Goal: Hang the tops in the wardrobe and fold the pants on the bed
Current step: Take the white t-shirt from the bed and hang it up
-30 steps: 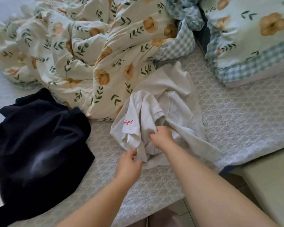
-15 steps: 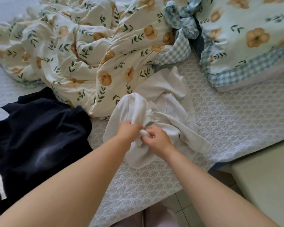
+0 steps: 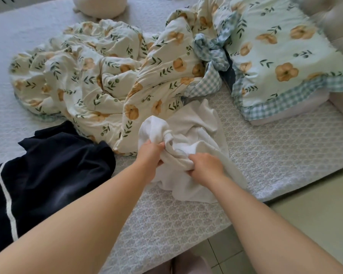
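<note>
The left hand point(image 3: 150, 154) has its fingers clenched round a bunched roll of the white top point(image 3: 196, 125). The right hand point(image 3: 205, 167) grips a fold of the same cloth just beside it (the fingertips of both are buried in fabric). The top lies crumpled on the bed point(image 3: 275, 155) near its front edge, touching the floral duvet point(image 3: 107, 82). To the left, dark pants point(image 3: 52, 171) with a white stripe are cut off by the frame.
</note>
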Demonstrator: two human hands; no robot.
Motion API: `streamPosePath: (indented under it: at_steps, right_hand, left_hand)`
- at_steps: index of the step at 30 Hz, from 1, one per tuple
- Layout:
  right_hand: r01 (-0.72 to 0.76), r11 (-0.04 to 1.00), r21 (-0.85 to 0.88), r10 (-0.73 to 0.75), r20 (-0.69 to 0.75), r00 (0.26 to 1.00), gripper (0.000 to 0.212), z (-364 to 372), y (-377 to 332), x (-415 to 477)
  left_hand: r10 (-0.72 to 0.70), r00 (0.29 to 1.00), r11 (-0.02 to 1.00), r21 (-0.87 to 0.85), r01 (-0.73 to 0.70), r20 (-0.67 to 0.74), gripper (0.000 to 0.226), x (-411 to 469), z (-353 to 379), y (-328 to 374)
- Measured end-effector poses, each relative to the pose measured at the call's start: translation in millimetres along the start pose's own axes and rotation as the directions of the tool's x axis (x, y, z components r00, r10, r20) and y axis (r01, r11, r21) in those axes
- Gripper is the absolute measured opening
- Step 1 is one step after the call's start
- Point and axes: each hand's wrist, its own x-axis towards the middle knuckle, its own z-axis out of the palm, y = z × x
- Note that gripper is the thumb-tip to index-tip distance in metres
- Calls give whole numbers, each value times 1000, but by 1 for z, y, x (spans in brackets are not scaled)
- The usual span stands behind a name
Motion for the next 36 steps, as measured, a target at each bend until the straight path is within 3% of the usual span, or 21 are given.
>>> streamPosePath:
  at_steps: [6,11,14,17,22,26,28,30,33,36]
  right_hand:
    - [50,939,-341,-46,19,999,23,-65,14,-13]
    - [22,921,-389,48,169,985,40,-115,23,-34]
    - [-31,926,-376,80,115,990,40,-139,27,-46]
    - [-96,931,-351,95,-20,995,38,-152,32,-59]
    - [-220,958,-184,176,-226,958,35,-155,43,-78]
    - [-231,959,162,278,-406,871,14,-149,40,-78]
    - [-215,927,308,338,-437,833,14,-149,36,-78]
    - [-186,879,439,404,-479,780,25,-151,36,-76]
    - [-112,804,584,476,-521,709,6,-159,34,-75]
    - [-151,743,652,518,-418,746,35,-165,37,-77]
  left_hand:
    - [59,992,996,70,-51,-110,38,-16,5,35]
    - [180,980,951,269,-153,-80,61,-37,7,67]
    - [347,927,768,610,-195,-140,62,-50,5,79]
    - [473,855,665,723,-188,-213,55,-58,-7,87]
    - [531,837,439,887,-144,-127,34,-54,-32,94]
    - [536,838,334,938,-93,-107,31,-56,-37,95]
    - [523,847,359,926,-117,-96,30,-59,-35,96]
    - [531,844,471,856,-215,-79,28,-63,-33,99]
    - [598,801,578,710,-402,-33,22,-66,-33,107]
    - [604,797,597,656,-461,10,19,-69,-35,111]
